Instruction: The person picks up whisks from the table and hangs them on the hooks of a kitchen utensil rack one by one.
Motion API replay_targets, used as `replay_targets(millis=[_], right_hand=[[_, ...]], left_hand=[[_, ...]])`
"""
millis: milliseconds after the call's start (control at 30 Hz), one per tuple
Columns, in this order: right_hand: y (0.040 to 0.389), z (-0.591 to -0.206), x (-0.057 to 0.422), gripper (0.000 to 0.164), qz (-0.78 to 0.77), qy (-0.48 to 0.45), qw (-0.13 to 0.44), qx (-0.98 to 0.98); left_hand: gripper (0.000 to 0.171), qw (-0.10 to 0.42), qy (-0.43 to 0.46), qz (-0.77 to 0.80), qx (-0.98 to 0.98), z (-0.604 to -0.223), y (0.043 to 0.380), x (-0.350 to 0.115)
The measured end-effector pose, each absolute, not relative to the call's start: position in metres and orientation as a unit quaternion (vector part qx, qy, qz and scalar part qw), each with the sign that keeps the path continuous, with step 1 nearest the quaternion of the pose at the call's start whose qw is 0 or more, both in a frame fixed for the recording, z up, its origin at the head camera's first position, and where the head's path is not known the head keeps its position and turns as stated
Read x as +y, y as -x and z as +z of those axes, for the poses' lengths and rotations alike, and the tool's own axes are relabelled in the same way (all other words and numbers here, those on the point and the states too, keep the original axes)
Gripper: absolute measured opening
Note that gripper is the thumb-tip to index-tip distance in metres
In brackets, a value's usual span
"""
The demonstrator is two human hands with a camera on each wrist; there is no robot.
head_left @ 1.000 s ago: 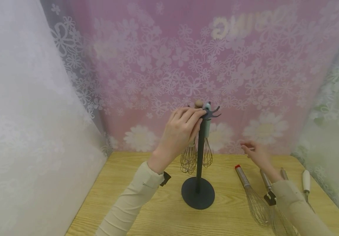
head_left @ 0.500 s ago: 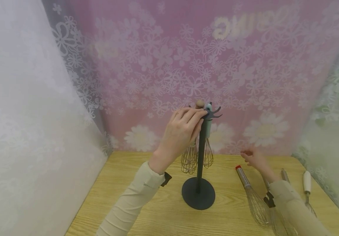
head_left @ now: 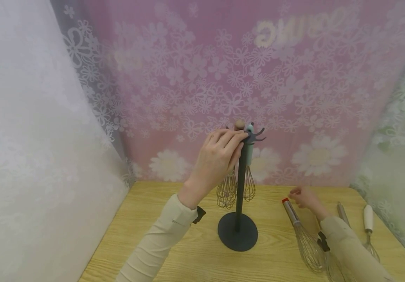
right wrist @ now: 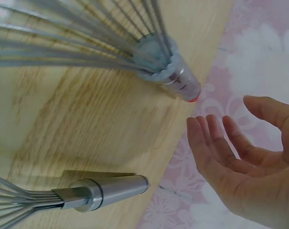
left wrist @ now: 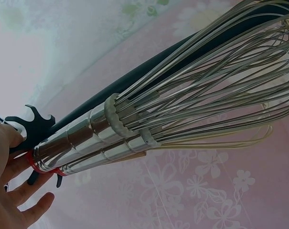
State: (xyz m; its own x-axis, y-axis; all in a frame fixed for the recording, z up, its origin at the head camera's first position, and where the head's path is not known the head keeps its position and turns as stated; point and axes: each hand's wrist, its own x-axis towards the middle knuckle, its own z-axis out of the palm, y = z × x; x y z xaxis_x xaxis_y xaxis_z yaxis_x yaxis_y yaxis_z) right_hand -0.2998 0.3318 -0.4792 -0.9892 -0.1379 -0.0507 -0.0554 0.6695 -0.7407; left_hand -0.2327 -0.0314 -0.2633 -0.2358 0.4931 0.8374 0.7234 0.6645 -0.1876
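Observation:
My left hand [head_left: 216, 156] holds the hooked top of a black stand [head_left: 239, 188], its thumb and fingers about the hook head. Several whisks hang there: one has a mint handle [head_left: 249, 154], and a round wooden handle end [head_left: 239, 124] shows behind. In the left wrist view, steel whisks [left wrist: 94, 133] with red ends hang beside the pole, close to the fingers. My right hand [head_left: 306, 199] hovers with loosely bent fingers by the red handle end of a steel whisk [head_left: 291, 211] on the table. A gap shows between them in the right wrist view.
Farther right on the wooden table [head_left: 153, 235] lie a steel-handled utensil [head_left: 343, 213] and a white-handled whisk [head_left: 368, 218]. Another whisk [head_left: 334, 268] lies partly under the right sleeve. Flowered curtains [head_left: 195, 78] enclose the back and sides.
My right hand has come down and slightly toward me, to the red end of the lying whisk. My left hand stays on the stand's top.

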Motion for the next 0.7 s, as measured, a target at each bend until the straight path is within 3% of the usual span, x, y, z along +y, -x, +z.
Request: replay_targets(millis=[467,700], right_hand=[[0.304,-0.5,0.338,0.039,-0.392,0.036,0.15,0.907],[0.304,-0.507,0.34,0.047,-0.384,0.044,0.164,0.908]], left_hand=[[0.026,0.48,0.391,-0.116,-0.777,-0.265,0.233,-0.031],[0.026,0.484,0.392,-0.117,-0.773,-0.265,0.234,-0.031]])
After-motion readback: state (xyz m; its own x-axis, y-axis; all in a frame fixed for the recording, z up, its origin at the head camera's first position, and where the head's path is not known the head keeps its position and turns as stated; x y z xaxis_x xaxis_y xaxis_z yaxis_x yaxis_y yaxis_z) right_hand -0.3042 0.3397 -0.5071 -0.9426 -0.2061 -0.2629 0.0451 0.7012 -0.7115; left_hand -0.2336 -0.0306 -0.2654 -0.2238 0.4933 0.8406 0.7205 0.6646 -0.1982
